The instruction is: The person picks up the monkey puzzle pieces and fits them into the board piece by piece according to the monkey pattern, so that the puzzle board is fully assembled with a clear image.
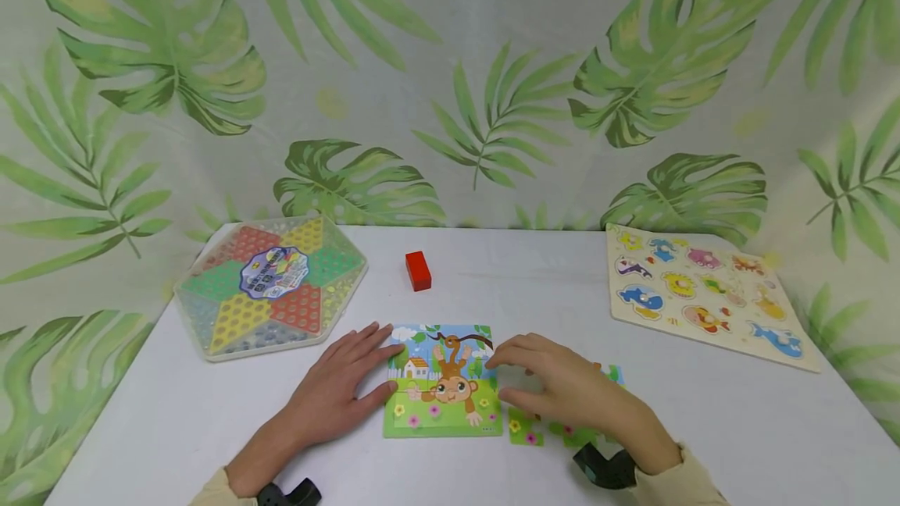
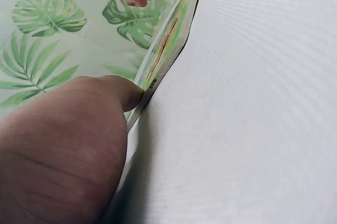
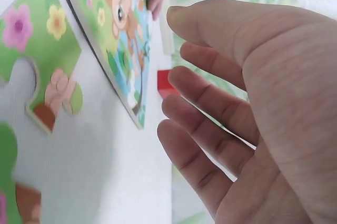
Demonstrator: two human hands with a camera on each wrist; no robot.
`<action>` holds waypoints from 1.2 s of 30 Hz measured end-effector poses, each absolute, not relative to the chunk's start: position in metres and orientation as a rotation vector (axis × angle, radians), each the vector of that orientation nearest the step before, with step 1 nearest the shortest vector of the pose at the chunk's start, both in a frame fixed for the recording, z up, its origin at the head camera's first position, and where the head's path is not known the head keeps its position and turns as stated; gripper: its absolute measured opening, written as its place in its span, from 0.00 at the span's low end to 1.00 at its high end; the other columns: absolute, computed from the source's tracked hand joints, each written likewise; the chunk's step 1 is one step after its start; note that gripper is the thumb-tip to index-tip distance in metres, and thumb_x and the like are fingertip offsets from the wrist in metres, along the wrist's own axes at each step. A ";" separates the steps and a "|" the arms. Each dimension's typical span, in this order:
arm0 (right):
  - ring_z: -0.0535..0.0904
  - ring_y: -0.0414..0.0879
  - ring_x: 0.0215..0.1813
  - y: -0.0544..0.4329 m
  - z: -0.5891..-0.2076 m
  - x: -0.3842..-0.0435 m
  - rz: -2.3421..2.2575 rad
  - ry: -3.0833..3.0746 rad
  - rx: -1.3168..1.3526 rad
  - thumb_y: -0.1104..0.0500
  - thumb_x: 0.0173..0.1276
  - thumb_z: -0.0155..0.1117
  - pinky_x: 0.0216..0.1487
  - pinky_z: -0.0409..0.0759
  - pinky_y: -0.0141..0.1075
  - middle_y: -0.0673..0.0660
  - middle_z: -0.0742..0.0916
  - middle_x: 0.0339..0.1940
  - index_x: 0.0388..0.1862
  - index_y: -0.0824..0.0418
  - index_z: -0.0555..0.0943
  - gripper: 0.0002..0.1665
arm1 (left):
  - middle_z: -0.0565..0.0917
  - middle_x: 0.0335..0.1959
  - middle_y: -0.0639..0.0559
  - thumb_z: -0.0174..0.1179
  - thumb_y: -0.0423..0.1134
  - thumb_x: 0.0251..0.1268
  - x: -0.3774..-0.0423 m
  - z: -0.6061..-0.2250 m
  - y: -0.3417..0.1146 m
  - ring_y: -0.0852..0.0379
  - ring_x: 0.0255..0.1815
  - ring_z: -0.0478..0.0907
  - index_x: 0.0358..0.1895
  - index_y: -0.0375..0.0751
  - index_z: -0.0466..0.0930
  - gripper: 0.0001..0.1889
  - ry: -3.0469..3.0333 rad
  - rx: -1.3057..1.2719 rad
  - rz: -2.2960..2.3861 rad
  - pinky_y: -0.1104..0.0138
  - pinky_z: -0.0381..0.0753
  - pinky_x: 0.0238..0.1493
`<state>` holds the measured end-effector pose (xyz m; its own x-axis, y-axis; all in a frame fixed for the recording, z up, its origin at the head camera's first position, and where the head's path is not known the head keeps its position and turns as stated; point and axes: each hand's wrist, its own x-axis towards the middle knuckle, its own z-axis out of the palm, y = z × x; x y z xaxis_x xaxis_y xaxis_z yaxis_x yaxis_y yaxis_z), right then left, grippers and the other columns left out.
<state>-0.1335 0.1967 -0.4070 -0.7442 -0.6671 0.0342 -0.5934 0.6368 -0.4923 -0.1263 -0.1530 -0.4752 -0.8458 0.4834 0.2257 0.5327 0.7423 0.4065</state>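
Note:
A square jigsaw board point(image 1: 450, 408) with a monkey picture lies flat at the table's middle. My left hand point(image 1: 333, 389) touches its left edge, the fingers spread and fairly straight; in the left wrist view the thumb point(image 2: 124, 91) meets the board's rim. Just past the board's right side hovers my right hand point(image 1: 566, 385), its fingers loosely bent with nothing between them. Beneath and beside that hand lie loose puzzle pieces point(image 1: 523, 429), partly hidden by it. Close up, one piece point(image 3: 59, 58) shows flowers and part of a brown figure.
Behind the board stands a red block point(image 1: 418, 271). A hexagonal Chinese checkers box point(image 1: 232, 346) lies at the back left. At the back right is a wooden peg puzzle point(image 1: 668, 311) with sea animals. A leaf-patterned cloth point(image 1: 520, 194) hangs behind the white table point(image 1: 513, 279).

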 end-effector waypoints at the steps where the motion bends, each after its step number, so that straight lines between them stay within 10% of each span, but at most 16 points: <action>1: 0.78 0.41 0.62 0.199 -0.406 -0.133 -0.744 2.695 -1.034 0.50 0.74 0.69 0.60 0.83 0.42 0.40 0.84 0.59 0.58 0.49 0.84 0.17 | 0.68 0.79 0.51 0.62 0.54 0.72 -0.126 -0.475 -0.153 0.47 0.83 0.59 0.72 0.52 0.76 0.28 -2.832 -0.829 -0.707 0.48 0.57 0.81; 23: 0.83 0.50 0.51 0.260 -0.400 -0.149 -0.925 2.553 -0.888 0.45 0.71 0.71 0.43 0.87 0.37 0.51 0.87 0.56 0.61 0.52 0.81 0.24 | 0.67 0.80 0.52 0.62 0.54 0.72 -0.127 -0.478 -0.153 0.48 0.83 0.58 0.72 0.53 0.76 0.28 -2.839 -0.821 -0.684 0.49 0.57 0.81; 36: 0.83 0.47 0.51 0.292 -0.408 -0.159 -0.896 2.600 -0.887 0.51 0.70 0.73 0.53 0.87 0.38 0.50 0.87 0.52 0.55 0.53 0.83 0.18 | 0.67 0.80 0.52 0.62 0.54 0.72 -0.126 -0.476 -0.152 0.48 0.83 0.58 0.72 0.53 0.76 0.28 -2.834 -0.824 -0.702 0.48 0.57 0.81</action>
